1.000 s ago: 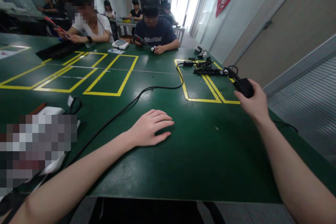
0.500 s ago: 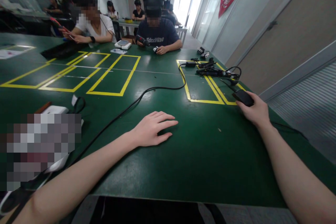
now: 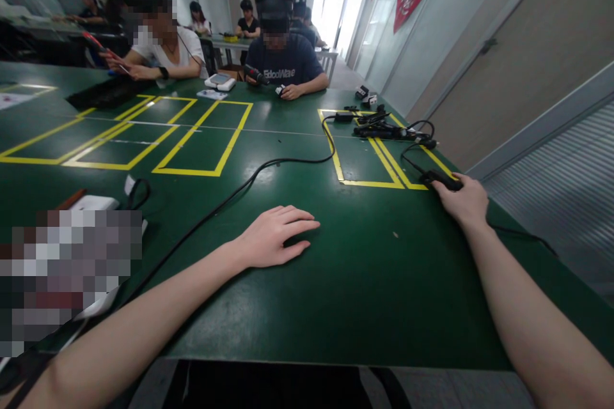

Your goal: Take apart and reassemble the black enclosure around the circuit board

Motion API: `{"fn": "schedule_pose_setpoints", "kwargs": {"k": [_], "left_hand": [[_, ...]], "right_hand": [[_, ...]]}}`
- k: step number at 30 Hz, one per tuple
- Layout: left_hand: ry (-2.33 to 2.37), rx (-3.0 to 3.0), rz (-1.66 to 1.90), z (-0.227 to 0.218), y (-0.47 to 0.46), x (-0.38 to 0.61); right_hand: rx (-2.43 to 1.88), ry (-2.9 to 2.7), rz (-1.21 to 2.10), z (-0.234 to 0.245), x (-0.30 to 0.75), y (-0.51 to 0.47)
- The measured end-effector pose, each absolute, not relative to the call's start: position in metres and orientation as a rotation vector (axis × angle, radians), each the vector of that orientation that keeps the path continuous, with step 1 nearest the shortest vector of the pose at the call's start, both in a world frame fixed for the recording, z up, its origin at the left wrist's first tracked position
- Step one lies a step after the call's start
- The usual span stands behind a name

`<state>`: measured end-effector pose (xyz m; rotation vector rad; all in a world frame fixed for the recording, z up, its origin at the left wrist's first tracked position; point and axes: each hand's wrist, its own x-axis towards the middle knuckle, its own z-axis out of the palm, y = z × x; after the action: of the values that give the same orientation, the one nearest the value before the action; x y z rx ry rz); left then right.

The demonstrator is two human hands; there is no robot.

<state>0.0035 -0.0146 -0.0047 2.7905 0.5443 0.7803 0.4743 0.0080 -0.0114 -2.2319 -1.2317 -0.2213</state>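
My left hand (image 3: 278, 236) lies palm down on the green table (image 3: 307, 307), fingers stretched out and a little apart, holding nothing. A long black cable (image 3: 240, 195) runs across the tabletop behind it. At the right edge of the table, my right hand (image 3: 466, 203) has its thumb and fingers around a black power adapter (image 3: 444, 180), which sits low at the tabletop. One cord leads from the adapter toward a bundle of black cables (image 3: 384, 130) beyond it. Another cord (image 3: 522, 231) trails off behind my right wrist. Part of the adapter is covered by my fingers.
Yellow tape rectangles (image 3: 187, 172) mark the table. Small black-and-white blocks (image 3: 368, 98) lie at the far right. A blurred-out item with a white case (image 3: 96, 202) is at the left. Across the table sit two people, one holding a black tool (image 3: 254, 74); others are farther back.
My right hand has lowered the adapter from a tilted position to nearly flat at the tabletop. The left hand keeps its place; the whole view has shifted slightly.
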Motion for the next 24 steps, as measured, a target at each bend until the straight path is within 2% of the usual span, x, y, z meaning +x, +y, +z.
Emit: {"fn": "schedule_pose_setpoints", "kwargs": {"k": [6,15,20,24], "left_hand": [[0.559,2.791,0.757,-0.005,-0.015,0.004],[0.545,2.799,0.743,-0.009,-0.014,0.003],[0.543,2.802,0.741,-0.009,-0.014,0.003],[0.537,2.803,0.743,-0.008,-0.015,0.003]], "right_hand": [[-2.312,-0.879,-0.071,0.002,0.464,0.007],[-2.148,-0.668,0.169,0.001,0.458,0.004],[-2.098,-0.737,0.135,0.006,0.455,0.000],[-2.098,-0.914,-0.020,0.008,0.463,-0.001]]}}
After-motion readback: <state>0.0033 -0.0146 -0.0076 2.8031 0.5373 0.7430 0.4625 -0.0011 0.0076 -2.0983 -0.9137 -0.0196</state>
